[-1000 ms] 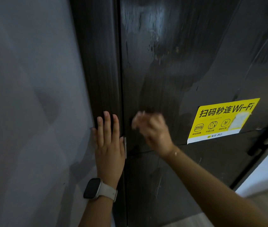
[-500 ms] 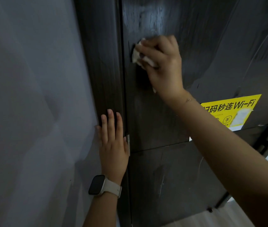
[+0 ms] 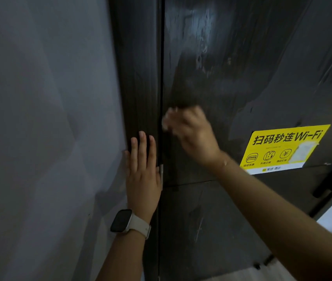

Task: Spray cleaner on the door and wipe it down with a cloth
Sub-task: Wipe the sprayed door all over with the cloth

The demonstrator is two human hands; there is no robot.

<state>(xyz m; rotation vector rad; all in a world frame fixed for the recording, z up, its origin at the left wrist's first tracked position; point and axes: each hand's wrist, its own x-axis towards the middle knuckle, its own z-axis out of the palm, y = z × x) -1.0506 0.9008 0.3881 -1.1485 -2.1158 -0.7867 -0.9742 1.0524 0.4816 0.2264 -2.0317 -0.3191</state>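
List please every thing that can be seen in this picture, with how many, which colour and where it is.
door: 1, dark brown-black, fills the middle and right; pale wet streaks near its top.
door frame: 1, dark, a vertical strip left of the door.
wall: 1, grey, left side.
sticker: 1, yellow with black writing and a white lower edge, on the door at the right.
door handle: 1, black, at the door's far right edge.
cloth: 1, white, blurred, in the right hand against the door.
watch: 1, dark face with a cream band, on the left wrist.
left hand: 1, fingers straight, flat on the frame.
right hand: 1, blurred, holds the cloth on the door.
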